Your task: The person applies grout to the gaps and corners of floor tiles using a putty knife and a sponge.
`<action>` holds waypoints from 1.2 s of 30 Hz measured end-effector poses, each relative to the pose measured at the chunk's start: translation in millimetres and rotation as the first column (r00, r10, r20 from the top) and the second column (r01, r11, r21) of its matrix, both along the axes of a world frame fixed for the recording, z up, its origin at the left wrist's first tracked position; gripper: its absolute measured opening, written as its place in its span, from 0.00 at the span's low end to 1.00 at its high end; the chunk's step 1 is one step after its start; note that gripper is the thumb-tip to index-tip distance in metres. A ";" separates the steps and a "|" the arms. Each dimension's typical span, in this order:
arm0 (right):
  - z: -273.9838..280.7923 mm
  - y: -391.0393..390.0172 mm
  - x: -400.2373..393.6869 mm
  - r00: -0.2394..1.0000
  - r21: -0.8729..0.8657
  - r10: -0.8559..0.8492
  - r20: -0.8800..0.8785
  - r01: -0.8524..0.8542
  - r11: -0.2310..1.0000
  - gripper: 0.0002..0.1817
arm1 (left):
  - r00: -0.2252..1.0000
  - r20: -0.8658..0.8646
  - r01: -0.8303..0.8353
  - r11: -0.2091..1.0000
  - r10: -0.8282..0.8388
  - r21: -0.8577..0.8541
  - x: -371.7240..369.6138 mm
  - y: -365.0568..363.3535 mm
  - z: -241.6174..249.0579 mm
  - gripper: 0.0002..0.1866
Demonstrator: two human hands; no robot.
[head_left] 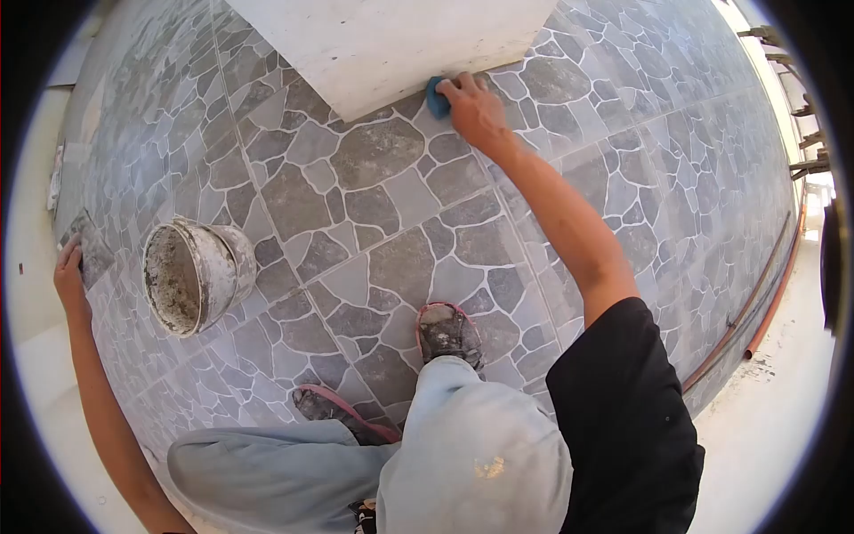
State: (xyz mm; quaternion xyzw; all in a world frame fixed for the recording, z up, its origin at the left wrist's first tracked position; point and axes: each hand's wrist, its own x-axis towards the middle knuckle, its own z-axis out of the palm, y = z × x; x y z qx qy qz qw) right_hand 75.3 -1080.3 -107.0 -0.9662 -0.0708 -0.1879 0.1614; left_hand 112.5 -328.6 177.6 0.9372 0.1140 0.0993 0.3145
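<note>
I see right fingers (465,83) clamped on the blue sponge (437,99) beside the far white block (400,44); left fingers (68,252) grip a grey plate (94,252), left of the stained bucket (214,274).

1. A white block (391,49) stands on the floor at the top of the view, one corner pointing down towards the middle; dark specks mark its side.
2. An orange-red pipe (772,313) lies along the right edge of the floor, its near end open.
3. A thinner brownish pipe (731,326) runs beside it, on the side nearer the middle of the floor.
4. Pieces of wood (809,140) jut in at the upper right, one above another (rough-looking, with uneven edges).
5. A pale wall (774,427) rises beyond the pipes, scuffed near the open pipe end.
6. Another pale wall (40,329) borders the floor at the left, with a small dark-red mark (20,268) on it.
</note>
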 end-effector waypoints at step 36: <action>25.7 -29.3 -185.4 0.925 0.014 0.104 -0.365 -0.107 0.994 0.18 | 0.830 -0.233 -0.220 0.681 0.507 0.699 -279.8 359.1 -76.4 0.23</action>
